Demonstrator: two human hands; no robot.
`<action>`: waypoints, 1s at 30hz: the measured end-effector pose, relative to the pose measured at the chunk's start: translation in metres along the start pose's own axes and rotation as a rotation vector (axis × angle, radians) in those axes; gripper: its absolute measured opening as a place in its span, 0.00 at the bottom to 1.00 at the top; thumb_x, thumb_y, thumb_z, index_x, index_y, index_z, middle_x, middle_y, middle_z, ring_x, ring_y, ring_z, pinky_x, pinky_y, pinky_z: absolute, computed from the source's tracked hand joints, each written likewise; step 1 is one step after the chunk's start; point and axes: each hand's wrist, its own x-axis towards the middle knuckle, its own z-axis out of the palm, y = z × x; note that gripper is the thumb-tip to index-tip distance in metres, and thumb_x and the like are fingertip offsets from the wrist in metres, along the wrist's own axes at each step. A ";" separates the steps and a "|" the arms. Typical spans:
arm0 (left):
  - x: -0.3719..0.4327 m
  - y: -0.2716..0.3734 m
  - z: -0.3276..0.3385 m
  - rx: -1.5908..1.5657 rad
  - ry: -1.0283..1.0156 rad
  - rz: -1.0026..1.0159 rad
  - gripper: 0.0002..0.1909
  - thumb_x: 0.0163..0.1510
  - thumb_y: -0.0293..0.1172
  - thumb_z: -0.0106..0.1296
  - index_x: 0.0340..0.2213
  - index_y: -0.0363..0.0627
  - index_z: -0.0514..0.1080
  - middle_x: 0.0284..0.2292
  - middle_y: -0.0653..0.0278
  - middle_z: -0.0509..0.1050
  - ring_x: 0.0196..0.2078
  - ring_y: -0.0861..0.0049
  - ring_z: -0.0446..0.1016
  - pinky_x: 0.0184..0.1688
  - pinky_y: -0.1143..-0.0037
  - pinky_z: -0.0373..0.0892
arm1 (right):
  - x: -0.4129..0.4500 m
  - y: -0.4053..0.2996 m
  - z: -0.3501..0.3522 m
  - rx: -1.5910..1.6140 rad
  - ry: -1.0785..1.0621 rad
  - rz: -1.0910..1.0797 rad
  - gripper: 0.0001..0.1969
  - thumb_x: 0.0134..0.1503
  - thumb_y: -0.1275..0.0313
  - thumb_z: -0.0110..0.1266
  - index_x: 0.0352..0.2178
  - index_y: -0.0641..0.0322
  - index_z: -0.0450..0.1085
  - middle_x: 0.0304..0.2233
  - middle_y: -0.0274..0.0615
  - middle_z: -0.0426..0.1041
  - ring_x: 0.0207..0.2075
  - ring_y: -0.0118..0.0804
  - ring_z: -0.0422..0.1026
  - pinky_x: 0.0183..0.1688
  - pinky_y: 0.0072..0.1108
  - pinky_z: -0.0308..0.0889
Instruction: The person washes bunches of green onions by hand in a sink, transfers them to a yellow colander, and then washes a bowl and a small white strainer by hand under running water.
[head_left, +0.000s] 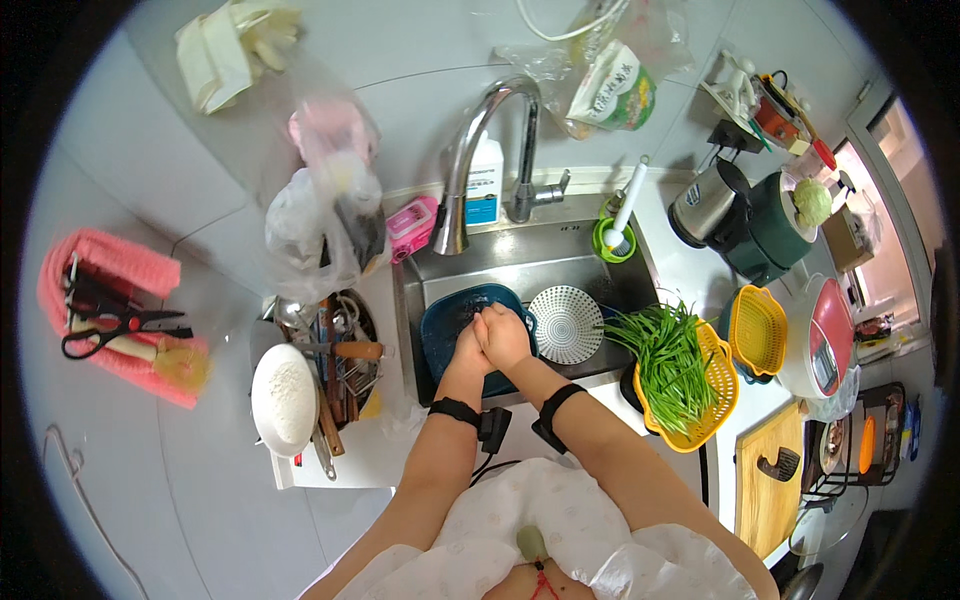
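My left hand (469, 349) and my right hand (504, 336) are pressed together over a dark blue plastic basin (441, 330) in the stainless steel sink. The right hand's fingers lie across the left hand; whether anything is between the palms is hidden. A white round colander with dark holes (565, 324) sits in the sink just right of the basin. Above and left of the hands hangs the spout of a chrome gooseneck faucet (451, 225). Black straps with small boxes are around both forearms.
Green leafy stalks (671, 367) fill a yellow plastic basket (724, 405) on the sink's right edge. To the left stand a white bowl of flour-like powder (286, 397) and a utensil holder. A kettle (709, 199), a kitchen scale (825, 366) and a wooden cutting board (765, 487) are at right.
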 end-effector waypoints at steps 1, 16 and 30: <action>-0.001 -0.001 0.007 0.018 0.036 -0.016 0.15 0.52 0.41 0.42 0.35 0.42 0.66 0.38 0.60 0.68 0.39 0.68 0.67 0.41 0.68 0.65 | -0.002 0.004 0.000 0.006 0.008 0.065 0.11 0.49 0.69 0.44 0.17 0.66 0.63 0.21 0.50 0.64 0.26 0.51 0.65 0.31 0.35 0.62; 0.124 -0.077 0.087 0.986 0.296 -0.416 0.28 0.53 0.50 0.36 0.46 0.38 0.57 0.49 0.53 0.56 0.49 0.59 0.58 0.46 0.59 0.58 | -0.047 0.165 -0.032 0.259 0.182 1.382 0.27 0.55 0.51 0.30 0.48 0.61 0.55 0.46 0.54 0.61 0.46 0.54 0.61 0.46 0.33 0.58; 0.098 -0.087 0.089 2.381 -0.057 0.432 0.15 0.52 0.39 0.40 0.33 0.43 0.71 0.30 0.54 0.67 0.33 0.60 0.70 0.35 0.66 0.67 | -0.077 0.220 -0.015 -0.207 0.058 1.311 0.21 0.54 0.53 0.39 0.42 0.55 0.64 0.40 0.43 0.68 0.40 0.44 0.67 0.41 0.31 0.63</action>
